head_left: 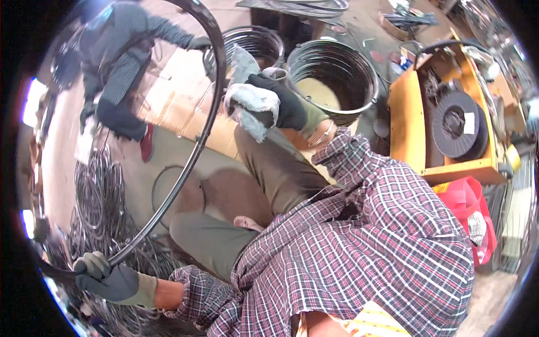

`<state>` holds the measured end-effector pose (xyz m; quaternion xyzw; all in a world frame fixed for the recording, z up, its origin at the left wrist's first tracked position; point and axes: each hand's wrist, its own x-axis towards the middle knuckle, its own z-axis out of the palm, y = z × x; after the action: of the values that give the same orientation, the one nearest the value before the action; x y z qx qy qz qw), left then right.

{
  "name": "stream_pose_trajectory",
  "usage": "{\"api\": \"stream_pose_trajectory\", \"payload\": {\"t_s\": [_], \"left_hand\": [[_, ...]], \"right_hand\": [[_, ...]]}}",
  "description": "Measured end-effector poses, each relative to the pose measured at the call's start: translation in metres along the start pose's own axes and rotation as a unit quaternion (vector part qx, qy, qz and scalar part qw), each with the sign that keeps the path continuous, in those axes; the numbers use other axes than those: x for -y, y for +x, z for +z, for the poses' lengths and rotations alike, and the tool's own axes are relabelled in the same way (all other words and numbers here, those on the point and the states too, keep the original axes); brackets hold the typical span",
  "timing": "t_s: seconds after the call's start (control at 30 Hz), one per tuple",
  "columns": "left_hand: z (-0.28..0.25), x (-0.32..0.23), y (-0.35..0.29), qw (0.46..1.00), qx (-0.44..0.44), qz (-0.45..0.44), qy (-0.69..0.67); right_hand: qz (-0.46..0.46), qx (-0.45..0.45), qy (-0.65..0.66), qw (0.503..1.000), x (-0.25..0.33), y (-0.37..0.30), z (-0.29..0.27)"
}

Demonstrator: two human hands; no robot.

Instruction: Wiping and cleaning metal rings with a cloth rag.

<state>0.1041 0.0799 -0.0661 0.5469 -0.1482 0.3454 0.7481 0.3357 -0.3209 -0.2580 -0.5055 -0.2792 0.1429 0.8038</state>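
A large black hoop (219, 78) stands in the left half of the view, sweeping from the upper edge down to the lower left; part of it lies beyond the view. The left grip (112, 278), in a dark-and-grey glove, is closed around the lower part of the hoop, fingers curled over it. The right grip (283, 104), likewise gloved, is closed on a crumpled grey-white cloth (258, 101), just beside the hoop; whether cloth and hoop touch cannot be told.

Beneath the hoop, a thinner ring (155, 194) lies on the floor between the hoop and the wearer's legs. To the left is a heap of tangled dark tubing (101, 191). Beyond the hoop, a cardboard sheet (177, 92) covers part of the floor, with a co-worker (120, 50) in dark clothing at its left. Beyond the right grip stands a black ribbed, open-topped round container (337, 64). Farther right, a yellow box (407, 121) holds a black spool (449, 121); a red bag (460, 196) sits just beside the box.
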Motion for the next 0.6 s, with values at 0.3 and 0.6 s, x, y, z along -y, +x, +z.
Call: {"api": "stream_pose_trajectory", "payload": {"t_s": [0.3,0.6], "left_hand": [[0.084,0.089,-0.040,0.992,0.090,-0.088,0.027],[0.149,0.252,-0.007,0.918,0.079,-0.382,-0.072]], "right_hand": [[-0.067,-0.058,0.105,0.991,0.099,-0.179,-0.092],[-0.025,-0.279,-0.193,0.940,0.096,-0.180,-0.096]]}}
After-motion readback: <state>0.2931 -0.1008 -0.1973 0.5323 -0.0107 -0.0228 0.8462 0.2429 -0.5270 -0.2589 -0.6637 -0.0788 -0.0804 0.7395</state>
